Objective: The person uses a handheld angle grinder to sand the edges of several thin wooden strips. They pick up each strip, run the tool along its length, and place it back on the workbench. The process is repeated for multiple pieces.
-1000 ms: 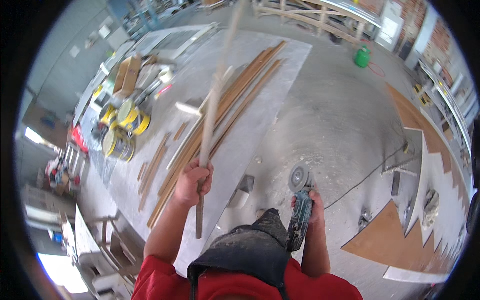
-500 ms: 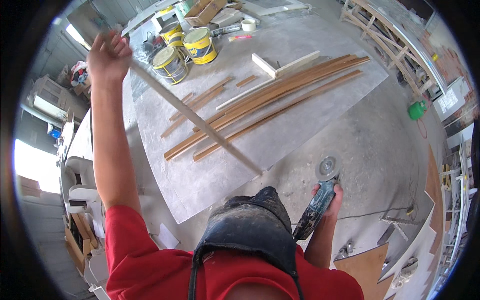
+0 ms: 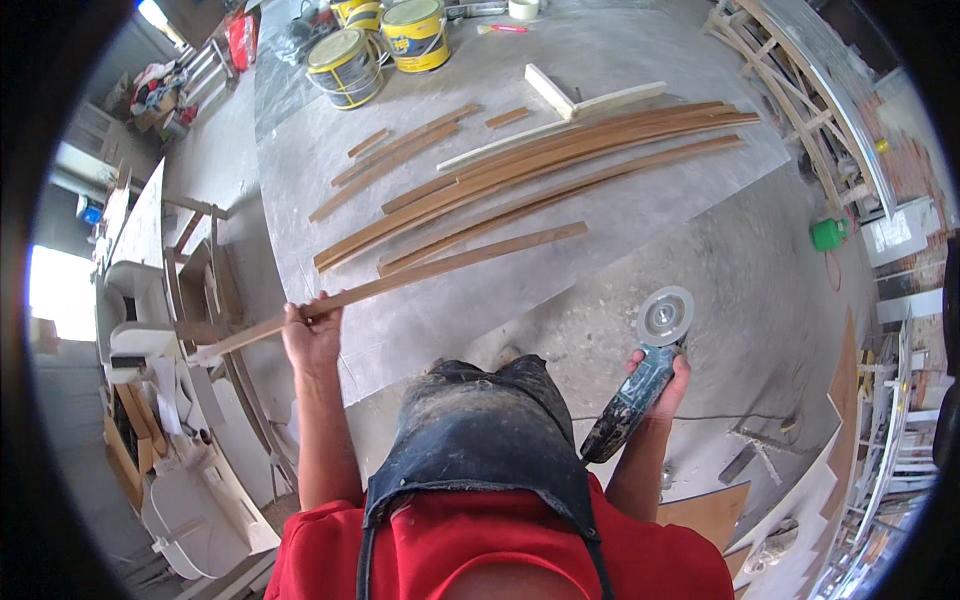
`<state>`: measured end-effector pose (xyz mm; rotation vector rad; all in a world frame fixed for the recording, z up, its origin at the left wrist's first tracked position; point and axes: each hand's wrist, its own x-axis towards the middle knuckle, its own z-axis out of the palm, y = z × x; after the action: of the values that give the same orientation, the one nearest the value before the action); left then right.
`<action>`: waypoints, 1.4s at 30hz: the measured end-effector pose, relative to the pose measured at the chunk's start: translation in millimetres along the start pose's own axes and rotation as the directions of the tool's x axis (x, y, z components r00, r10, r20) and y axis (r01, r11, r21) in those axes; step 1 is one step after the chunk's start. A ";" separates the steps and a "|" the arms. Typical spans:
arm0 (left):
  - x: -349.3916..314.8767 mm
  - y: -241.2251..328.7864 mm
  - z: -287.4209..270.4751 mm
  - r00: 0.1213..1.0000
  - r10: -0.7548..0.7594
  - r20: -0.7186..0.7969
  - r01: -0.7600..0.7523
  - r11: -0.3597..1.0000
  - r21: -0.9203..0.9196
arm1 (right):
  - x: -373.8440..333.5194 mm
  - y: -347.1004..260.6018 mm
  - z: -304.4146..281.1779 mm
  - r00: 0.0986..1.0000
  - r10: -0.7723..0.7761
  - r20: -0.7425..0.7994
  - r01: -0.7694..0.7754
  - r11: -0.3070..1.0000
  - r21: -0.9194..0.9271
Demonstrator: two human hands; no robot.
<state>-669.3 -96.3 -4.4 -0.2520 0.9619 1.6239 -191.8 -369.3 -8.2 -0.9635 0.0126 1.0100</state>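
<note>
My left hand point(image 3: 313, 335) grips a long brown wooden strip point(image 3: 440, 268) near its left end. The strip slants up to the right, over the grey sheet point(image 3: 400, 340) on the floor. In my right hand point(image 3: 668, 385) is an angle grinder point(image 3: 635, 395) with a teal and black body, its round disc point(image 3: 666, 315) pointing away from me. Just beyond the held strip lie several long brown wooden strips point(image 3: 530, 175) side by side. Shorter strips point(image 3: 395, 160) rest to their left, and a white wooden piece point(image 3: 550, 92) lies behind them.
Yellow and grey buckets point(image 3: 345, 68) stand at the far left of the sheet. A pink-handled brush point(image 3: 502, 29) lies near a roll of tape point(image 3: 523, 9). On the right are a wooden rack point(image 3: 790, 90) and a green container point(image 3: 828, 234). White panels and furniture parts point(image 3: 190, 520) crowd the left.
My left hand has come down from high at the left, and the strip has swung from steeply slanted to nearly level. The grinder stays at my right.
</note>
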 end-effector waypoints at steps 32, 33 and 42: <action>-75.5 -44.5 -65.0 0.914 -0.391 0.108 0.105 0.484 0.869 | -45.2 50.5 42.6 0.971 0.121 0.207 -0.078 0.976 -0.201; -86.2 -29.3 -65.2 0.923 -0.320 0.211 -0.079 0.380 0.922 | -56.1 53.8 45.2 0.954 0.155 0.255 -0.105 0.974 -0.200; -17.9 192.8 -172.4 0.521 -0.074 0.850 -0.695 -0.616 0.372 | -146.8 133.2 73.5 0.991 0.124 0.055 -0.107 0.963 -0.246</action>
<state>-892.8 -227.1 -17.0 2.2547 1.7880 0.5913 -400.4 -399.6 8.4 -1.1599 -0.1166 1.1719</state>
